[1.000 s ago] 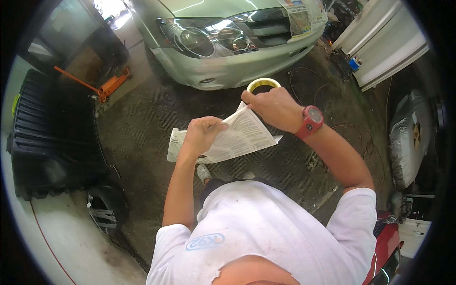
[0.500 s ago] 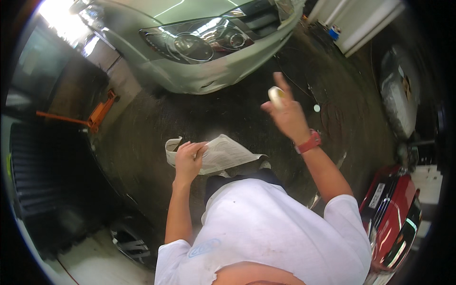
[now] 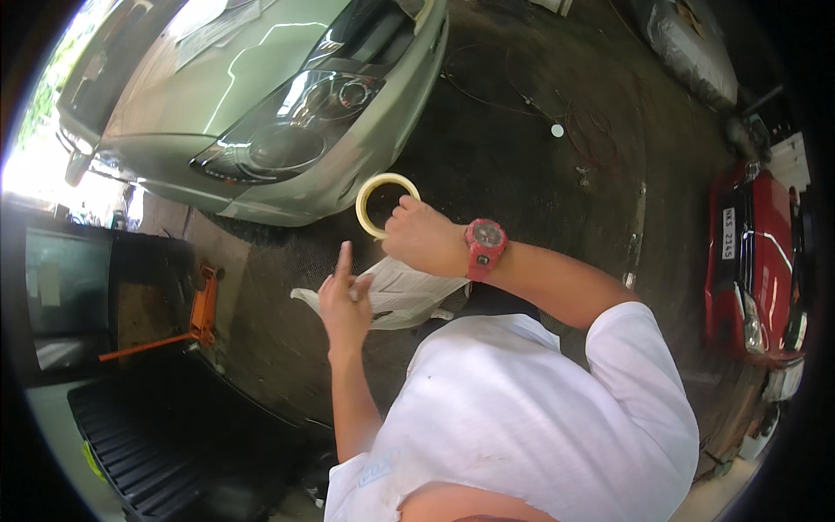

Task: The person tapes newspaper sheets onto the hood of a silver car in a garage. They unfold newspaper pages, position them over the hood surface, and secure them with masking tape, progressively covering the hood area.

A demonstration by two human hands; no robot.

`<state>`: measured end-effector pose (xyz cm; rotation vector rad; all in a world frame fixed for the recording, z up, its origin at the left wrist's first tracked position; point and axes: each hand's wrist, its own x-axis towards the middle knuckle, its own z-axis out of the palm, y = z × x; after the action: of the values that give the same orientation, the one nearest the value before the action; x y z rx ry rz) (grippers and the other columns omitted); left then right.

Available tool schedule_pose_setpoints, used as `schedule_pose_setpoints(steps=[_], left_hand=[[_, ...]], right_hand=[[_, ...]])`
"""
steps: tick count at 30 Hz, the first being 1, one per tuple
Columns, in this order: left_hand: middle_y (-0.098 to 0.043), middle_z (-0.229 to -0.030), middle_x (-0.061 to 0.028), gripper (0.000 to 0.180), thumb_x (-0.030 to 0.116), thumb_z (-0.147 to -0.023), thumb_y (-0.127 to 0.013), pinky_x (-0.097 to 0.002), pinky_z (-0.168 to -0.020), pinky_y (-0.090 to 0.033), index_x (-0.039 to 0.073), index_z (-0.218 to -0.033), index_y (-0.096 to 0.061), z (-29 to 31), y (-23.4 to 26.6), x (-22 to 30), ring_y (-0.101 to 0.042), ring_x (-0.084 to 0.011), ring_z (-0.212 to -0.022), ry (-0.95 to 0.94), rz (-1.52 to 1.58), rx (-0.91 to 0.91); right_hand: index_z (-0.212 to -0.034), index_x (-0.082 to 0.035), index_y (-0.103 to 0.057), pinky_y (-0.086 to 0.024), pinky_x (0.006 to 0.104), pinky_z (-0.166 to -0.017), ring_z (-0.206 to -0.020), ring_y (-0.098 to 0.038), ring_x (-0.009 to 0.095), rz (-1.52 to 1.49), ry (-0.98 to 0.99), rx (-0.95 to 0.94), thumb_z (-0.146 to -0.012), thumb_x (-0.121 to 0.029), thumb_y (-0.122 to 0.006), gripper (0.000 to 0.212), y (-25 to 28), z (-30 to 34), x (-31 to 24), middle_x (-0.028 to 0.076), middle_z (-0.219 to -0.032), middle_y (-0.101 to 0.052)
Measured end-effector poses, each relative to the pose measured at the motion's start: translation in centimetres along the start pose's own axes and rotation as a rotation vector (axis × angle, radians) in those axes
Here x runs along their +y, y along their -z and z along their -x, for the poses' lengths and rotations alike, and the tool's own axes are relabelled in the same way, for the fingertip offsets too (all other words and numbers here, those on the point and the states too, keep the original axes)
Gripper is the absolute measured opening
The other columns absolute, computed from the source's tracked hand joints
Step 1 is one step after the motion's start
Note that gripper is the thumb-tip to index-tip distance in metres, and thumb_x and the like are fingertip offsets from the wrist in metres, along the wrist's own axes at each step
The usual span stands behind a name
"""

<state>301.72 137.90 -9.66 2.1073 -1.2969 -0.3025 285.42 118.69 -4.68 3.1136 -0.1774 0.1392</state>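
A roll of pale yellow masking tape is held by my right hand, whose fingers close on the right side of its ring. The roll's face is turned up toward me. Just below and to the left, my left hand has its index finger stretched upward and the other fingers bent in. A sheet of newspaper hangs from this left hand, spreading out to both sides of it. My right forearm and hand cover part of the sheet's upper right. The tape and the left fingertip are close together but look apart.
Ahead to the left stands a pale green car with paper on its hood. An orange floor jack is at left, above a black ribbed panel. A red car stands at right. A hose lies on the dark floor.
My right hand has brought the tape roll left and down, close to my left hand. My left index finger has stretched out. The view has turned, shifting the cars in the picture.
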Motion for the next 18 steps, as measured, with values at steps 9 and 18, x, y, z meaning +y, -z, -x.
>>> schedule_pose_setpoints(steps=[9,18], left_hand=[[-0.078,-0.098,-0.0154,0.031,0.017,-0.096,-0.086,-0.0401,-0.09,-0.055,-0.002,-0.12,-0.08,0.8,3.7,-15.3,-0.072,-0.0252,-0.098,0.332,0.05,-0.119],[-0.065,-0.087,0.0043,0.016,0.014,-0.106,-0.079,-0.0282,-0.079,-0.046,0.002,-0.097,-0.072,2.7,14.6,-14.6,-0.056,-0.0077,-0.084,0.665,0.095,0.158]], right_hand=[[-0.075,-0.014,-0.079,-0.052,0.041,-0.094,-0.098,-0.072,0.025,-0.219,-0.143,0.481,-0.085,-0.017,-0.077,0.011,0.0,-4.0,12.7,0.005,-0.088,-0.072],[-0.117,-0.015,-0.087,-0.053,0.0441,-0.099,-0.098,-0.071,0.028,-0.602,-0.252,0.83,-0.096,-0.016,-0.079,0.022,0.0,-8.2,23.4,0.008,-0.093,-0.074]])
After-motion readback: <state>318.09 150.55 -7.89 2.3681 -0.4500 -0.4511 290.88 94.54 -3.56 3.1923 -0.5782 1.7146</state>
